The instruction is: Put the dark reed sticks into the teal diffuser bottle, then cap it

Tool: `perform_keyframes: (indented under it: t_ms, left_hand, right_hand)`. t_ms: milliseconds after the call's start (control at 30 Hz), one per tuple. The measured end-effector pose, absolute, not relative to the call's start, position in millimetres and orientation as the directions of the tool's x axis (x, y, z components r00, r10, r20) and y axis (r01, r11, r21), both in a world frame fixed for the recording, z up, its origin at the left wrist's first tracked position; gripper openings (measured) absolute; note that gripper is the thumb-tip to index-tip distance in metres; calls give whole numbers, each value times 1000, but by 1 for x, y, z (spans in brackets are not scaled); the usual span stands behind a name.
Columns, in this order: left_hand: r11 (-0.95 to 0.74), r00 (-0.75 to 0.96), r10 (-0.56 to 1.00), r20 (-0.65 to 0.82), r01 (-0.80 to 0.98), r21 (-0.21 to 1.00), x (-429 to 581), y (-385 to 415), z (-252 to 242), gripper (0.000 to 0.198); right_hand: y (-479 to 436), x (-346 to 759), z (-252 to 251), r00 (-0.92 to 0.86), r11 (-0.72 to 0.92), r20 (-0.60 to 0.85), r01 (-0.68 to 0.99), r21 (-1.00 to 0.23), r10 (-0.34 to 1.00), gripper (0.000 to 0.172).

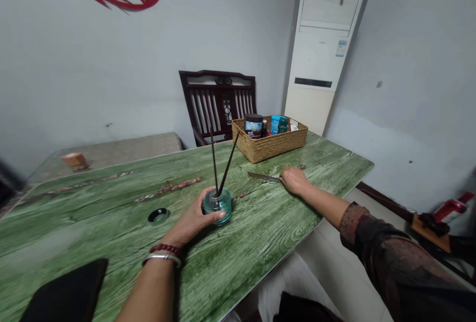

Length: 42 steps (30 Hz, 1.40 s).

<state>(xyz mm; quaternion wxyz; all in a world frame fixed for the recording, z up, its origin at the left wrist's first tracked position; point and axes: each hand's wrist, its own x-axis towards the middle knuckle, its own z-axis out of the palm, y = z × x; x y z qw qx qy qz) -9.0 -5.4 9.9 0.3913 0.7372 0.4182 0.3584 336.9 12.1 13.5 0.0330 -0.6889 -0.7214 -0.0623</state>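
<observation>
My left hand (199, 214) is wrapped round a small teal glass reed diffuser bottle (222, 202) that stands on the green table (122, 232). Two dark reed sticks (227, 165) rise from its neck, leaning apart. Over to the right, my right hand (294, 181) has its fingers closed on the end of a few thin dark reed sticks (262, 177), which lie low along the tabletop and point left. Left of the bottle a round black cap or ring (158, 215) rests on the table.
Behind my hands a woven basket (273, 147) holds a dark jar (253, 126) and blue and green containers. A black flat object (67, 292) lies at the near left. Beyond the table are a dark wooden chair (223, 98) and a tall white air conditioner (320, 54).
</observation>
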Motion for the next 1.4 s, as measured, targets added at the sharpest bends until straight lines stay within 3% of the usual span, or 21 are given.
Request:
perform_keyframes:
  t_ms: [467,633,700,767,833,900,1000,1133,1400]
  left_hand:
    - [-360,400,891,214,336,870,-10,-5,7,75]
    - [-370,408,887,215,352,860,-11,-4,6,78]
    - [-375,416,883,217,348,859,-11,-3,5,78]
    - [-375,416,882,219,340,863,-11,-3,4,76]
    - [-374,415,882,222,334,865,-11,-3,3,76]
    - [-373,416,883,219,336,865,-11,-3,3,76]
    - [-374,412,883,224,331,866,-11,-2,2,77]
    - [-378,398,886,237,325,867,-12,0,-1,80]
    - [-400,410,875,256,315,861,-12,2,-3,79]
  right_hand:
    - [10,334,13,-54,55,160,998,-2,986,29]
    - [8,333,35,-46,72,285,994,-79,957,26]
    - [7,328,53,-32,138,405,962,-235,914,23]
    - [3,314,73,5,318,520,786,-530,854,13]
    - [-5,293,93,17,501,552,396,-769,834,13]
    - [-15,267,108,-30,525,524,54,-849,851,20]
    - [-25,229,119,-83,518,531,-135,-844,843,23]
    - [-18,196,114,-123,554,563,-104,-826,817,22]
    - [6,178,86,-142,565,548,141,-813,824,11]
